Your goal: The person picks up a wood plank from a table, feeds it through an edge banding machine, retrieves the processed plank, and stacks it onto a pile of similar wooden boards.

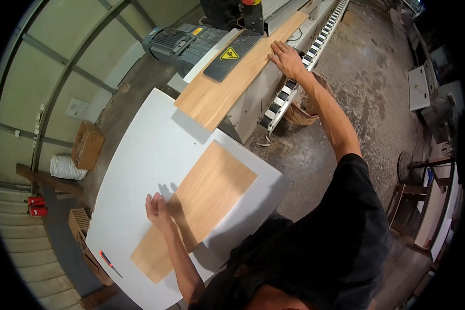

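A long wood-grain board (243, 72) lies on the bed of a grey machine, its near end jutting over a white table (134, 165). My right hand (287, 61) rests on the board's right edge, fingers stretched over its top and gripping nothing. A dark guard plate (233, 56) with a yellow warning triangle sits over the board. A second wood-grain board (212, 188) lies flat on the white table. My left hand (160, 211) hovers over that board's left edge, fingers loosely bent and apart, with nothing in it. Its shadow falls on the table and board.
A grey motor (186, 44) stands beyond the table, left of the guard plate. A black-and-white roller track (284, 98) runs along the machine's right side. On the table's left lies a red-and-black cutter knife (106, 258). A cardboard box (87, 145) stands by the left wall.
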A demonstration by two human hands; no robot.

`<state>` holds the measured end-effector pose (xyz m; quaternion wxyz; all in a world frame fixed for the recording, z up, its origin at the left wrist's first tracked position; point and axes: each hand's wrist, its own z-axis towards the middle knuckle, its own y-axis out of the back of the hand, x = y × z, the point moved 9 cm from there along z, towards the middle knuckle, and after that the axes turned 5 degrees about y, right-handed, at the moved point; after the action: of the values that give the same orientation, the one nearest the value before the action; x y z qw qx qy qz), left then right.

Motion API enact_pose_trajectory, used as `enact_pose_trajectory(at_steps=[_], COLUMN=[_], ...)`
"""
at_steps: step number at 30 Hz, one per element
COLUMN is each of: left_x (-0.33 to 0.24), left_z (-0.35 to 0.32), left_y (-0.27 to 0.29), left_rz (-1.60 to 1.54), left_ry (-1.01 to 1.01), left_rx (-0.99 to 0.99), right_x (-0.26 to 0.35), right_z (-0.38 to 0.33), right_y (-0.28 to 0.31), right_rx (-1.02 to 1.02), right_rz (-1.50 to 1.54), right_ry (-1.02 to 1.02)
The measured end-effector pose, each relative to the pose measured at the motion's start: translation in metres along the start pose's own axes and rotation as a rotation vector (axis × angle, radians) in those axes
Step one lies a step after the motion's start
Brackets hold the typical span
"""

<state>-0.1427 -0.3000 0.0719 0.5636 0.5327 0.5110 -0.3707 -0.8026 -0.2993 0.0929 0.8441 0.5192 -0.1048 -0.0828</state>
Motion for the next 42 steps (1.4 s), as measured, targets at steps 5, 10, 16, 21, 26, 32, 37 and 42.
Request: enact_pose_trajectory(at_steps=[5,10,16,21,26,32,37,42], left_x=[-0.013,-0.018,-0.009,-0.030,-0.014,0.003,0.038,0.081], left_z=[0.010,0.018,0.031,0.026,0.041,0.043,0.021,-0.015], left_y=[-0.064,-0.099,-0.100,-0.090,-0.042,0.027,0.135,0.289], left_rz=[-0.072,-0.167,-0.256,-0.251,-0.224,-0.168,-0.041,0.142], left_ry=[0.069,0.190,0.289,0.256,0.258,0.211,0.216,0.165], left_rx=[0.123,0.195,0.251,0.151,0.104,0.053,-0.067,-0.236], right_x=[-0.052,-0.078,-0.085,-0.103,-0.048,0.013,0.109,0.219], right_z=[0.017,0.040,0.061,0.069,0.071,0.039,-0.008,-0.088], right_y=[-0.010,-0.012,-0.019,-0.028,-0.036,-0.018,0.013,0.055], right_rx=[0.001,0.029,0.113,-0.007,-0.056,-0.059,0.027,0.039], right_rz=[-0.071,-0.126,-0.339,0.044,-0.124,-0.113,0.025,0.134], right_ry=[-0.057,-0.069,0.052,-0.248,0.055,-0.036,-0.046,0.074])
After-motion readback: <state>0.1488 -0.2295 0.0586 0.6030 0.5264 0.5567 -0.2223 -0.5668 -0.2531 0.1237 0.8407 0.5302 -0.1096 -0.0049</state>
